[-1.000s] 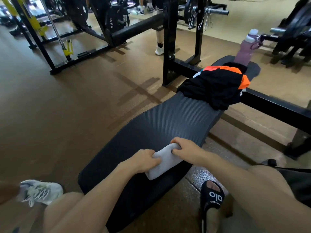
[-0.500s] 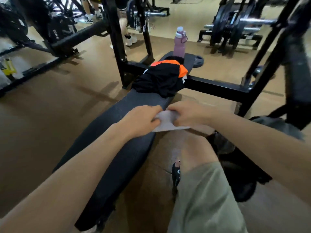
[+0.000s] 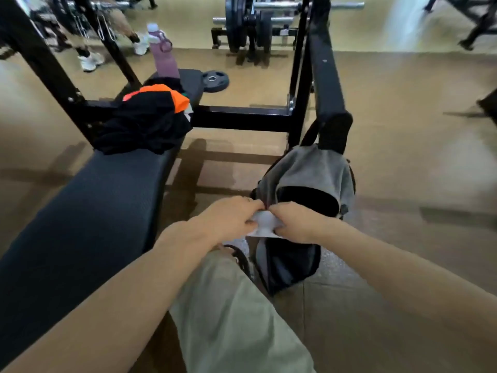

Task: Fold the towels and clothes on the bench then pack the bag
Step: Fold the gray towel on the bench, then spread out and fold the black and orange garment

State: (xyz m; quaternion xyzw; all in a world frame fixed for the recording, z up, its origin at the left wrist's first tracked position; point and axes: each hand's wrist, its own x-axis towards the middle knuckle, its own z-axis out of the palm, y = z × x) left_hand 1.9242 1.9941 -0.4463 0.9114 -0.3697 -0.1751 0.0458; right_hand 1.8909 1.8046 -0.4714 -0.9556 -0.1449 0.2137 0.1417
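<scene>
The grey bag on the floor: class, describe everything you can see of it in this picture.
The grey bag looks like soft fabric with a dark lining. It sits on the brown floor to the right of the bench, its far end against a black rack post. Its mouth gapes open, showing a dark interior. A dark strap loops near its lower edge. The left hand and right hand hold a folded white towel just in front of the opening; whether they touch the bag is unclear.

- White towel (image 3: 265,224): small, folded, held above the bag's mouth.
- Bag (image 3: 306,181): grey, dark interior, top open, standing on the floor beside the bench (image 3: 88,211).
- Black-and-orange clothes (image 3: 145,119): crumpled heap at the bench's far end.
</scene>
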